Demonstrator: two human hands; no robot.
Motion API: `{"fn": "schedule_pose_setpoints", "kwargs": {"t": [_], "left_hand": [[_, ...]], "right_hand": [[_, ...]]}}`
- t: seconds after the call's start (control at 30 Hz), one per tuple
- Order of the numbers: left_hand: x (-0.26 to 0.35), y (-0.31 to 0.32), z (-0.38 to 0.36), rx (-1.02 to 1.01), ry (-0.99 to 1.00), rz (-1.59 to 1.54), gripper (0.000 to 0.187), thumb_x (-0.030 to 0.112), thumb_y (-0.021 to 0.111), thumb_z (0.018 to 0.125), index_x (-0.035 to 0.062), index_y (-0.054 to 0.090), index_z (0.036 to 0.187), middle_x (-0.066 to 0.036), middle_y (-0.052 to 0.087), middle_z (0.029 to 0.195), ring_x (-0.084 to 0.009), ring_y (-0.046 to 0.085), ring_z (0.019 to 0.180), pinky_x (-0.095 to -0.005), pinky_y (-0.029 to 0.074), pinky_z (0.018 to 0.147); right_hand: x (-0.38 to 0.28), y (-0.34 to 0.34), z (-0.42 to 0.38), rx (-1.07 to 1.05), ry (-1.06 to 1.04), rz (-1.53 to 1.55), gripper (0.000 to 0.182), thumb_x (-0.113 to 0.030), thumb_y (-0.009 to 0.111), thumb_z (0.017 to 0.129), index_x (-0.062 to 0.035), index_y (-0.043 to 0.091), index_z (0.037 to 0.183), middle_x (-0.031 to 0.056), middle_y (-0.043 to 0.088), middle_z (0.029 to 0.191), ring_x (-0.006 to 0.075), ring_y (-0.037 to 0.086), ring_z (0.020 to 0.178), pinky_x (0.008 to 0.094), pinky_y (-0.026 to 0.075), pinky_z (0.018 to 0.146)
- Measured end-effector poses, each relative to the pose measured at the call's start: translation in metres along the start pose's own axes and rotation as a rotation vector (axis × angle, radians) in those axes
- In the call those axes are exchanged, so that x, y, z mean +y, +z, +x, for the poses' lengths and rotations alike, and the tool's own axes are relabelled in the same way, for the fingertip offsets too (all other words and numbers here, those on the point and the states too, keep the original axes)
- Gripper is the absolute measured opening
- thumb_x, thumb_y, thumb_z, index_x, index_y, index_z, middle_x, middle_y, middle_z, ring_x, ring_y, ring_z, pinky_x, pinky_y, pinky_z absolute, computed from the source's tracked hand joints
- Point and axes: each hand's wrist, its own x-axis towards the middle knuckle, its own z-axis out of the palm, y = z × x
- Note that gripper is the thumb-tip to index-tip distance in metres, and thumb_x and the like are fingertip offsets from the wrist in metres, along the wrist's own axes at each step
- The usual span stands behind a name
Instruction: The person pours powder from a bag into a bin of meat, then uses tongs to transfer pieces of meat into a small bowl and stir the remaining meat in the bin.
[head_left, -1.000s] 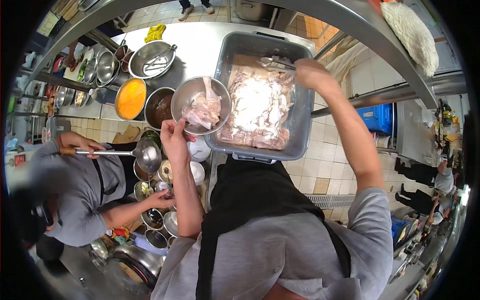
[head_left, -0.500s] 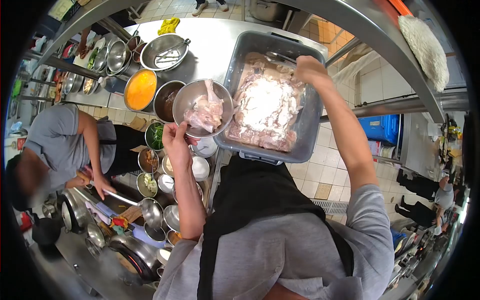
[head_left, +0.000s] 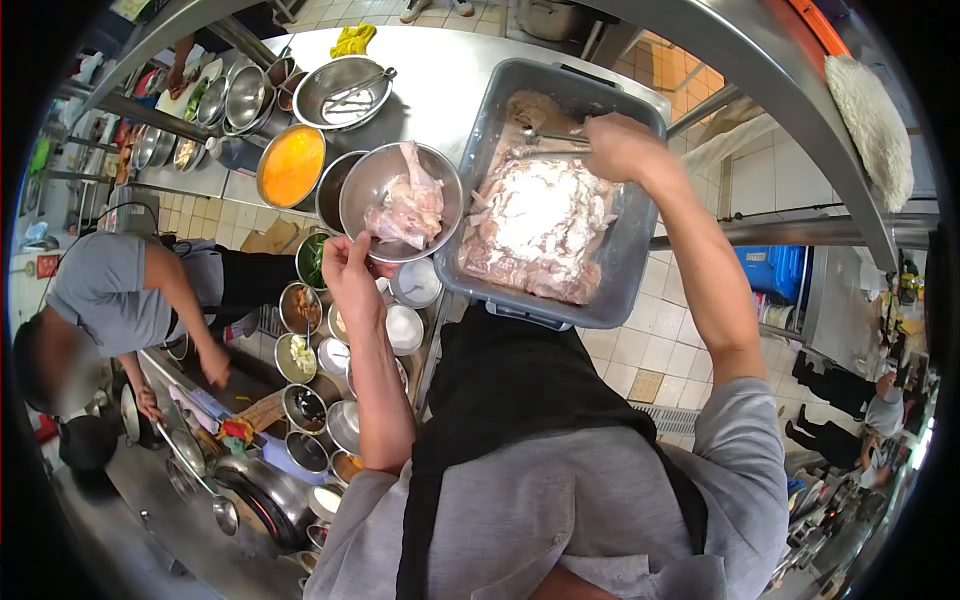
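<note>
My left hand point(head_left: 350, 270) grips the near rim of a steel bowl point(head_left: 352, 185). Inside it lie raw chicken pieces point(head_left: 408, 205), one with its leg bone pointing up at the far rim. The bowl is held beside the left wall of a grey plastic tub point(head_left: 640, 240). Over the tub's far right part, my right hand point(head_left: 622, 148) is closed around metal tongs point(head_left: 550, 138), whose two arms are apart and point left. Raw meat point(head_left: 530, 280) fills much of the tub, with a heap of white powder point(head_left: 540, 210) on top.
A steel counter point(head_left: 440, 70) carries the tub, a bowl of orange liquid point(head_left: 292, 165), a bowl with a whisk point(head_left: 345, 92) and a yellow cloth point(head_left: 353, 40). Several seasoning containers point(head_left: 405, 330) stand at left. A co-worker point(head_left: 110, 280) holds a ladle point(head_left: 225, 515). A metal rail point(head_left: 780, 80) crosses at upper right.
The tongs have shifted toward me over the meat and their arms now show apart. The bowl stays in my left hand, slightly further left. The co-worker's ladle has swung down toward the stove.
</note>
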Motion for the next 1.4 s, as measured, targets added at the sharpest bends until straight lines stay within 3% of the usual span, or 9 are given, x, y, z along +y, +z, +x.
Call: {"fn": "schedule_pose_setpoints", "kwargs": {"t": [0.17,0.33,0.43,0.7,0.83,1.03,1.07,1.3,1.4], "left_hand": [[-0.005,-0.001,0.001,-0.001,-0.012,-0.007,0.019,0.009,0.07,0.1,0.0066,0.053,0.092,-0.005,0.062,0.072,-0.0151,0.059,0.049,-0.0254,0.045,0.046],[-0.004,0.001,-0.001,-0.008,-0.034,-0.023,0.02,0.009,0.07,0.1,0.007,0.052,0.091,-0.005,0.062,0.072,-0.0151,0.059,0.049,-0.0251,0.045,0.045],[-0.007,-0.005,-0.001,-0.004,-0.024,-0.028,0.019,0.009,0.07,0.1,0.0068,0.052,0.092,-0.005,0.062,0.072,-0.0154,0.059,0.049,-0.0253,0.045,0.045],[-0.014,-0.015,0.013,-0.004,0.002,-0.006,0.016,0.007,0.068,0.1,0.0038,0.054,0.093,-0.009,0.066,0.081,-0.016,0.063,0.052,-0.026,0.049,0.042],[-0.017,-0.006,0.018,-0.029,0.01,0.019,0.016,0.008,0.068,0.1,0.0041,0.054,0.093,-0.009,0.066,0.08,-0.0162,0.063,0.051,-0.0259,0.049,0.043],[-0.017,0.039,0.008,-0.17,-0.027,0.03,0.019,0.008,0.069,0.099,0.0052,0.052,0.092,-0.008,0.064,0.077,-0.0174,0.064,0.05,-0.0266,0.05,0.041],[-0.021,0.046,0.007,-0.186,-0.045,0.03,0.02,0.007,0.068,0.1,0.0052,0.051,0.091,-0.007,0.061,0.073,-0.0176,0.063,0.049,-0.0271,0.05,0.041],[-0.022,0.059,0.005,-0.176,-0.032,0.013,0.019,0.006,0.066,0.101,0.0045,0.051,0.09,-0.009,0.063,0.074,-0.0171,0.063,0.048,-0.027,0.05,0.041],[-0.014,0.044,0.005,-0.165,-0.022,0.042,0.018,0.008,0.068,0.1,0.0049,0.052,0.091,-0.01,0.066,0.079,-0.0167,0.063,0.05,-0.0259,0.05,0.042]], "right_hand": [[-0.045,-0.018,-0.036,-0.088,-0.158,-0.079,0.03,-0.007,0.064,0.081,0.007,0.076,0.105,0.0274,0.074,0.107,0.0427,0.072,0.107,0.0496,0.058,0.094],[-0.063,0.017,-0.023,-0.117,-0.252,-0.138,0.022,-0.003,0.063,0.081,0.0071,0.077,0.096,0.0268,0.075,0.107,0.0412,0.075,0.101,0.048,0.06,0.089],[-0.047,0.009,-0.043,-0.044,-0.151,-0.107,0.022,-0.005,0.064,0.084,0.0069,0.077,0.097,0.0274,0.075,0.106,0.0403,0.074,0.103,0.0485,0.059,0.09],[0.024,-0.029,-0.115,0.231,-0.249,0.139,0.029,-0.012,0.07,0.09,0.0018,0.072,0.115,0.0261,0.072,0.109,0.0457,0.067,0.108,0.0521,0.052,0.093],[0.039,-0.038,-0.15,0.374,-0.255,0.29,0.033,-0.011,0.071,0.09,0.0064,0.071,0.118,0.0269,0.073,0.108,0.0448,0.069,0.104,0.0468,0.053,0.094],[0.033,-0.056,-0.201,0.455,-0.017,0.58,0.035,-0.005,0.074,0.09,0.0079,0.07,0.123,0.028,0.073,0.108,0.0418,0.069,0.095,0.0391,0.054,0.088],[0.035,-0.047,-0.201,0.51,-0.084,0.559,0.034,-0.008,0.072,0.092,0.0079,0.07,0.121,0.0295,0.073,0.106,0.0437,0.07,0.096,0.0418,0.054,0.089],[0.052,-0.004,-0.143,0.259,0.086,0.237,0.04,-0.021,0.071,0.089,0.0096,0.072,0.115,0.033,0.071,0.106,0.0469,0.07,0.104,0.0486,0.053,0.093],[0.075,0.036,-0.087,0.18,0.073,0.158,0.04,-0.025,0.07,0.087,0.0105,0.073,0.105,0.0337,0.071,0.105,0.0476,0.069,0.104,0.0503,0.054,0.092]]}}
